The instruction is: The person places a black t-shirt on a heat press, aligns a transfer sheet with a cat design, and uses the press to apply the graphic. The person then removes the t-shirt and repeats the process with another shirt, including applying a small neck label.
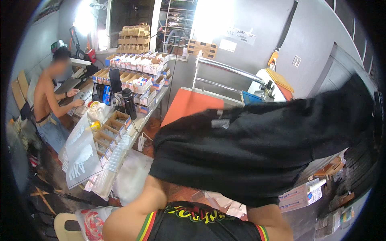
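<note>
A black T-shirt (229, 148) is stretched out in front of me, its far right end blurred by motion. My left arm (144, 197) goes in under its lower left edge, and my right arm (267, 215) passes under its lower right edge. Both hands are covered by the black cloth, so their fingers do not show. A small pale label (220, 123) sits on the cloth near its upper edge. Behind the shirt lies the orange-red flat bed (187, 104) of a table-like machine, partly covered by the fabric.
At the left, a co-worker (50, 96) works at a long table holding cardboard bins (105, 136), a black bottle (128, 103) and tape rolls (95, 110). A printed film sheet (82, 154) hangs over its near edge. Metal rollers (229, 66) stand by the wall; boxes (295, 197) lie lower right.
</note>
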Motion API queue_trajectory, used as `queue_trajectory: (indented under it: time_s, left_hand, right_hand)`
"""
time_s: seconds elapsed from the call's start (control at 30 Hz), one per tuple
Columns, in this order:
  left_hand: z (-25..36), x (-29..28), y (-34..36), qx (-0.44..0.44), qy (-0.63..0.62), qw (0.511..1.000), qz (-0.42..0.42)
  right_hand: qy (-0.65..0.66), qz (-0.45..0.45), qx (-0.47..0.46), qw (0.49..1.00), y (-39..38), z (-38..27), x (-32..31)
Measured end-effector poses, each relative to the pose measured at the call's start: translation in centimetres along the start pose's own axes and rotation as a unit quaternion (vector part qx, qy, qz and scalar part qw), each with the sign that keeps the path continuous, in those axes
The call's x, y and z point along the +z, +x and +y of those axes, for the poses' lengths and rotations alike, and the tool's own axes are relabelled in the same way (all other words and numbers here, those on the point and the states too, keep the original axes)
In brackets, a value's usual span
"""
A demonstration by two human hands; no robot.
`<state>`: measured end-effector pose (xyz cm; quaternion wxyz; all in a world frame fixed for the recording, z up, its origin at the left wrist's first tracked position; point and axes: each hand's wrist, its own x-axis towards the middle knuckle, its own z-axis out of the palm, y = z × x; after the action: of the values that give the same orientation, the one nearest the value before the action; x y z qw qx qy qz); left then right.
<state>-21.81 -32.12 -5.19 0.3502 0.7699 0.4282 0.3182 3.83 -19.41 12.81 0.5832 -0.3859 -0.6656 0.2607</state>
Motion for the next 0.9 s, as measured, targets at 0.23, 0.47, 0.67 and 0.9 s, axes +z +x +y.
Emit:
queue_trajectory:
  time_s: [0.23, 0.47, 0.67, 0.9]
  left_hand:
    - [9.4, -12.8, -3.1, 0.100, 0.155, 0.928, 0.324]
    - [17.2, -18.5, 6.0, 0.079, 0.352, 0.733, 0.577]
    - [16.6, -18.3, 9.9, 0.019, 0.377, 0.703, 0.602]
    - [6.8, -17.0, 1.6, 0.028, 0.217, 0.932, 0.290]
  right_hand:
    - [0.013, -0.042, 0.016, 0.999, 0.0, 2.5, 2.7]
    - [0.018, -0.079, 0.031, 0.996, -0.7, 3.2, 6.3]
    - [0.013, -0.123, 0.046, 0.991, -2.1, 5.2, 6.9]
    - [-0.105, -0.037, -0.002, 0.994, 3.5, 1.7, -1.2]
